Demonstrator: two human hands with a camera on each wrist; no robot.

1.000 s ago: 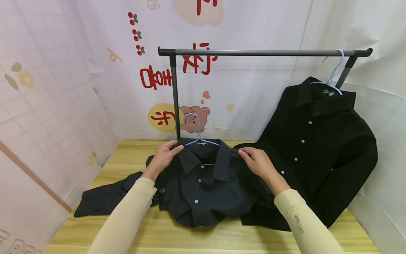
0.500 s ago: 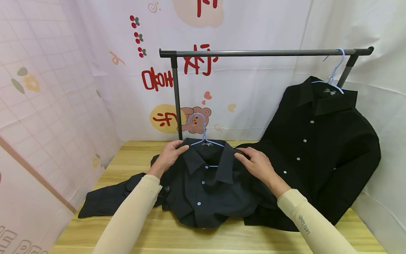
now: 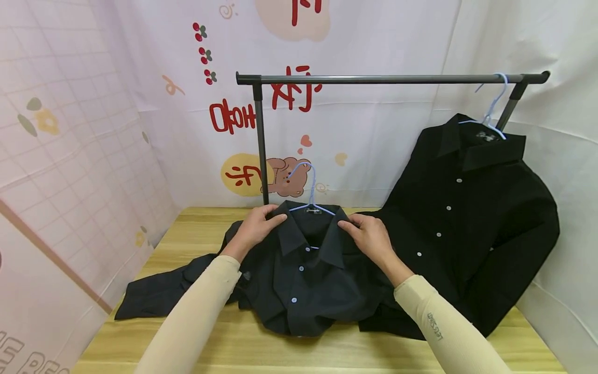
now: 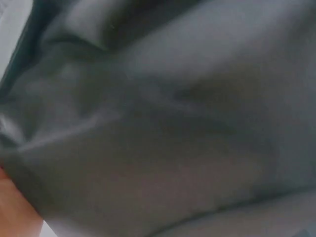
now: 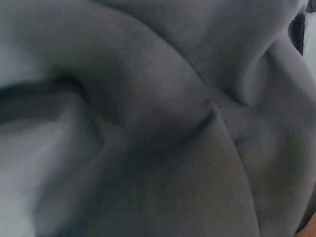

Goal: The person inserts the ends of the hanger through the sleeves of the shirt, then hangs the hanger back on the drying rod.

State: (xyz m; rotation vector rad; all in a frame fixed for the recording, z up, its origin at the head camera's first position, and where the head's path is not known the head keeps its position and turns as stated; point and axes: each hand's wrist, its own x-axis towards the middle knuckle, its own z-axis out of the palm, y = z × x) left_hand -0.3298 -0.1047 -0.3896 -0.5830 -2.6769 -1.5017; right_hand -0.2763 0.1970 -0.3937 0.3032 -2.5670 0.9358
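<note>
A black button-up shirt (image 3: 322, 291) lies bunched on the table, its collar towards the back and one sleeve stretched to the left. Inside its neck sits a light blue hanger (image 3: 312, 192), the hook standing up above the collar. My left hand (image 3: 254, 229) pinches the shirt at the left of the collar, thumb on top. On the other side my right hand (image 3: 370, 238) pinches the shirt just right of the collar. Dark folded cloth of the shirt (image 4: 163, 123) fills the left wrist view, and likewise the shirt (image 5: 148, 138) fills the right wrist view.
A dark metal rack (image 3: 374, 79) spans the back. At its right end a second black shirt (image 3: 486, 208) hangs from another blue hanger (image 3: 496, 101), its lower part spread on the wooden table (image 3: 261, 358). Printed white curtains (image 3: 374, 135) stand behind and at the sides.
The hanger's hook has shifted right relative to the rack post. Both hands still hold the shirt; the right hand has come slightly inward, nearer the collar. The view has shifted a little.
</note>
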